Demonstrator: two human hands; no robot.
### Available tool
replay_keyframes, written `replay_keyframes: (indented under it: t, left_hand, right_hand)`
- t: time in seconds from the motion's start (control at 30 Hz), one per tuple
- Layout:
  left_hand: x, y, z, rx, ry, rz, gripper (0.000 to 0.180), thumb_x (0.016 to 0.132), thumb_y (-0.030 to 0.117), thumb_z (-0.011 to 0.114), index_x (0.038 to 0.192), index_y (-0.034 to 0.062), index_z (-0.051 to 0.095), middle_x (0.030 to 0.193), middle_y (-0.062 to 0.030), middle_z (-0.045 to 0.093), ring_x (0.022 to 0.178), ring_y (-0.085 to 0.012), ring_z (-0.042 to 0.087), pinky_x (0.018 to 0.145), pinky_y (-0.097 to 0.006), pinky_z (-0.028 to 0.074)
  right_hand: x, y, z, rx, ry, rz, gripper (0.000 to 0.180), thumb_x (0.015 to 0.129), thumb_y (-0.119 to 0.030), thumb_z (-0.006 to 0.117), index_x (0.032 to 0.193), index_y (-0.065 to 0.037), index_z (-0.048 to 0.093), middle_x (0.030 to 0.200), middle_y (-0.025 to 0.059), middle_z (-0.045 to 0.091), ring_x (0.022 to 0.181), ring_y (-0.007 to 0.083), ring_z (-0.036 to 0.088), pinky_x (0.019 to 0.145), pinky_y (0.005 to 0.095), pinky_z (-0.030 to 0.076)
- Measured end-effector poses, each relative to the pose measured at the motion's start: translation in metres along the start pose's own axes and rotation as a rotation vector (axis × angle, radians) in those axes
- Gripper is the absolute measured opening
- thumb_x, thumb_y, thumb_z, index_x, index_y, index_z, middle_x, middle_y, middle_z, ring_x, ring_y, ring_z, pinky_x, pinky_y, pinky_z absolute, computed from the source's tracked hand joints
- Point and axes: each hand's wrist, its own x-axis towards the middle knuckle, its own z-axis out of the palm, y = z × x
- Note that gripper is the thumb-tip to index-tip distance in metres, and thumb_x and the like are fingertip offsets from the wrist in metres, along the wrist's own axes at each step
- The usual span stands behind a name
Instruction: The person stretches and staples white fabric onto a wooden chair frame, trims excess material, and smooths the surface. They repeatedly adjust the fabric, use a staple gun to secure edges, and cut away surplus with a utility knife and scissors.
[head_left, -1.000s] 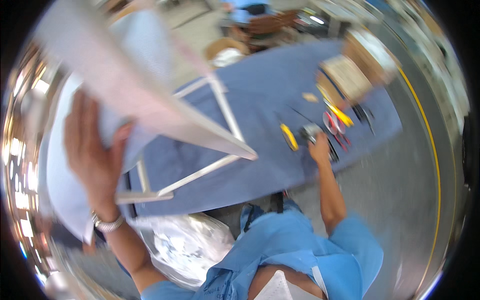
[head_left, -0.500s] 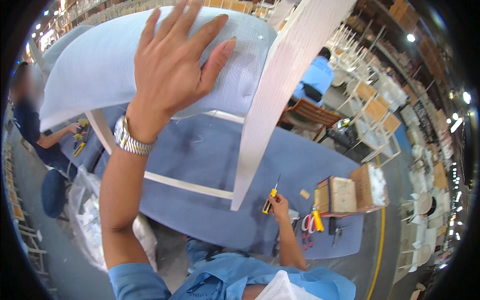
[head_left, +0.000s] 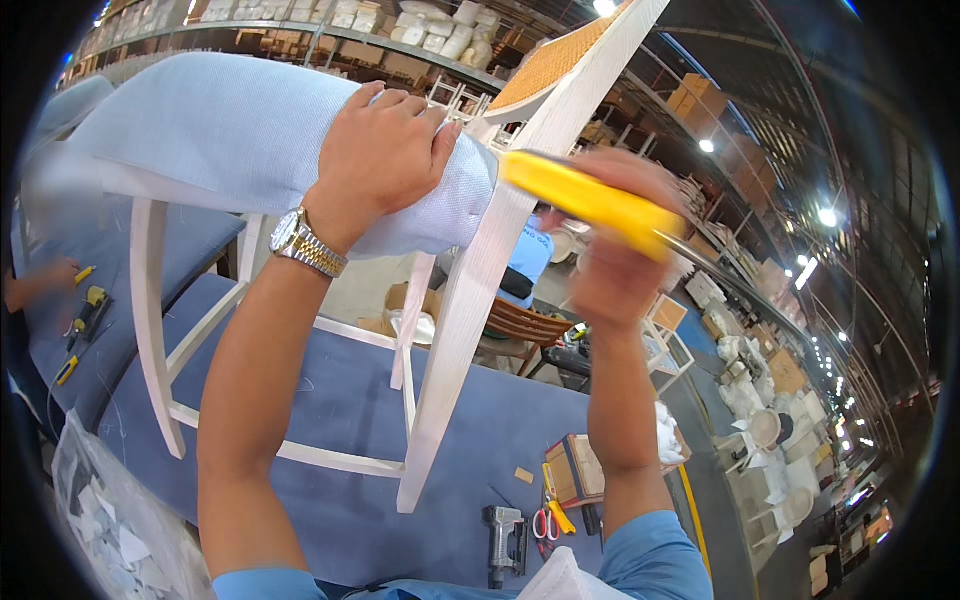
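Two hands are raised close before the camera; the left hand [head_left: 385,150], a metal watch [head_left: 308,243] at its wrist, is spread flat and pressed on the pale blue padded seat [head_left: 230,130] of a white chair [head_left: 480,290], fingers only loosely curled over the fabric; the right hand [head_left: 615,250] is closed around a yellow-handled tool [head_left: 590,200], its tip lying at the seat's edge by the chair's frame. Lower down, the blue-covered desk [head_left: 350,500] is seen, where a staple gun [head_left: 503,540], scissors [head_left: 547,520] and small boxes lie. Should the tool slip off the frame, the fabric could be torn or the left fingers struck; the chair, steadied by one palm, could tip off the desk. Beyond, a seated person [head_left: 525,265] and stacked shelves are seen.
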Motion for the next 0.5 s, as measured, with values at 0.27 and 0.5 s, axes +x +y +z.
replay_keyframes:
  t: [0.27,0.5]
  left_hand:
    - [-0.003,-0.006,0.015,-0.013,0.037,-0.013,0.035,0.1,0.034,0.051,0.104,0.0065,0.074,0.101,-0.0107,0.074,0.1,-0.0282,0.068,0.101,-0.041,0.047]
    - [0.0,0.005,0.012,0.008,-0.047,-0.003,0.037,0.103,0.033,0.048,0.108,0.0063,0.073,0.11,-0.0104,0.073,0.107,-0.0285,0.065,0.1,-0.043,0.046]
  right_hand:
    - [-0.006,0.01,0.026,0.21,0.143,0.046,0.025,0.096,-0.009,0.065,0.119,0.0,0.061,0.115,0.0169,0.064,0.091,0.0229,0.069,0.068,0.03,0.057]
    - [-0.027,0.024,0.031,0.069,0.162,0.225,0.025,0.099,-0.015,0.062,0.119,-0.001,0.058,0.108,0.0159,0.067,0.078,0.0171,0.069,0.066,0.0281,0.056]
